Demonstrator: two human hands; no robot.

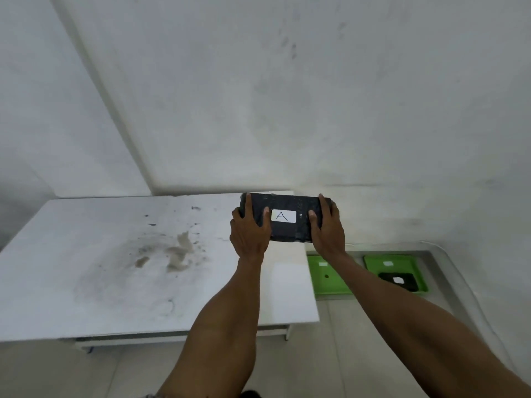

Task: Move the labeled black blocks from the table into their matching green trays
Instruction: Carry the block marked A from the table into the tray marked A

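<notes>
A black block point(287, 234) with a white label marked "A" is gripped at both ends, over the far right corner of the white table point(100, 268). My left hand point(249, 231) clasps its left end and my right hand point(327, 228) clasps its right end. Whether the block rests on the table or hangs above it I cannot tell. On the floor to the right lie two green trays: the nearer tray point(324, 285) partly behind my right forearm, the farther tray point(419, 271) holding a black block point(399, 281) with a white label.
The table top is stained and scuffed around its middle. White walls close in behind the table and along the right side. Pale tiled floor point(344, 354) shows between the table's right edge and the trays.
</notes>
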